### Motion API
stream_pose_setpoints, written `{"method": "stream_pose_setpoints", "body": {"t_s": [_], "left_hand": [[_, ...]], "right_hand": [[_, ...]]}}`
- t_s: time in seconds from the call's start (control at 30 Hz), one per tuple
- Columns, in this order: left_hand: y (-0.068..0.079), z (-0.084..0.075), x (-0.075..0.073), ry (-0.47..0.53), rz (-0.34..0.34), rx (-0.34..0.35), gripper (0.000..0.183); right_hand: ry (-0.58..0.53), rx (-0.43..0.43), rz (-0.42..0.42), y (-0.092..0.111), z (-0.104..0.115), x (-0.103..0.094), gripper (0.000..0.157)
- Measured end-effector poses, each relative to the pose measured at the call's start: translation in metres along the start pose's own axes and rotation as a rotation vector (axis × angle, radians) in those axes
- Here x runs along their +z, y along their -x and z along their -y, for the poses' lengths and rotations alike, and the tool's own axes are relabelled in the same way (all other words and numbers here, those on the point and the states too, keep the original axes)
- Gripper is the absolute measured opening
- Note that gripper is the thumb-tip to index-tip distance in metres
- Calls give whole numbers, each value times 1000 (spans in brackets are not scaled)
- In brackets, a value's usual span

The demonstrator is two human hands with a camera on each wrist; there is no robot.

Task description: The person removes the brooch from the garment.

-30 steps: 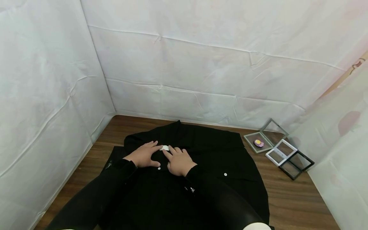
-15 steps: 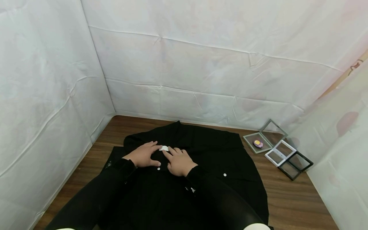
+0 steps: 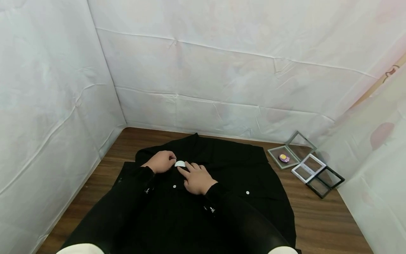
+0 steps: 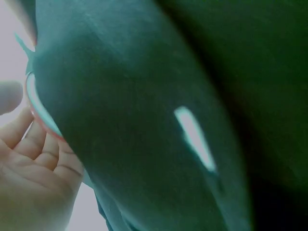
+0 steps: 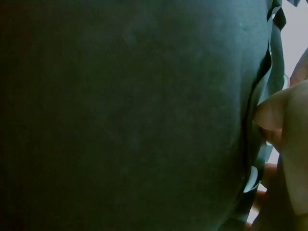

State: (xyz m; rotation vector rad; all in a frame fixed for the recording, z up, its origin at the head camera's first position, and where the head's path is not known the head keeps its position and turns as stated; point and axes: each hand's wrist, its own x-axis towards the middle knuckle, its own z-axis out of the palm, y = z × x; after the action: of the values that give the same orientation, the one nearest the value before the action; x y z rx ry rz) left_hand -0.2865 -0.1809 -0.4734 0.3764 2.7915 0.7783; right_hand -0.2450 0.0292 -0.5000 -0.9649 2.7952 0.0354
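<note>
A black button-up shirt (image 3: 228, 211) with small white buttons lies spread out. On it shows a small white half-round piece (image 3: 179, 164), its lower edge straight against the black cloth. The left hand (image 3: 161, 162) has its fingers bent beside the left edge of this piece; whether they pinch anything is hidden. On the other side, the right hand (image 3: 197, 179) rests on the shirt with fingers extended, fingertips at the piece's right edge. In the left wrist view, a pale round-edged thing (image 4: 41, 110) with a red rim is partly covered by dark cloth.
Hinged clear display cases stand open at the right: a grey one (image 3: 282, 163) with a yellow and purple badge (image 3: 283, 158), a white one (image 3: 308, 168) and a black one (image 3: 318, 187). White sheeting (image 3: 222, 70) encloses the wooden table (image 3: 330, 225).
The left hand's fingers, straight on the shirt before, are now bent, and the hand has turned and lifted slightly. More of the white piece shows. The right hand stays nearly still.
</note>
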Motion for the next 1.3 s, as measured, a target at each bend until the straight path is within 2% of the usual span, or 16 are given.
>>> {"method": "stream_pose_setpoints", "body": {"t_s": [0.27,0.43,0.57,0.77,0.93,1.3], "left_hand": [[-15,1,3,61,12,-43,13],[-19,0,5,101,43,-85,11],[-20,-1,7,101,30,-96,12],[-22,0,11,91,-8,-61,14],[-22,3,11,84,-17,-73,15],[-15,7,3,133,8,-95,15]], "right_hand": [[10,1,11,1,0,0,57],[-2,2,12,1,-1,1,58],[1,-2,11,1,-1,1,58],[7,1,24,0,-2,3,59],[-7,3,21,-3,-2,6,59],[-5,4,3,-2,-2,9,58]]}}
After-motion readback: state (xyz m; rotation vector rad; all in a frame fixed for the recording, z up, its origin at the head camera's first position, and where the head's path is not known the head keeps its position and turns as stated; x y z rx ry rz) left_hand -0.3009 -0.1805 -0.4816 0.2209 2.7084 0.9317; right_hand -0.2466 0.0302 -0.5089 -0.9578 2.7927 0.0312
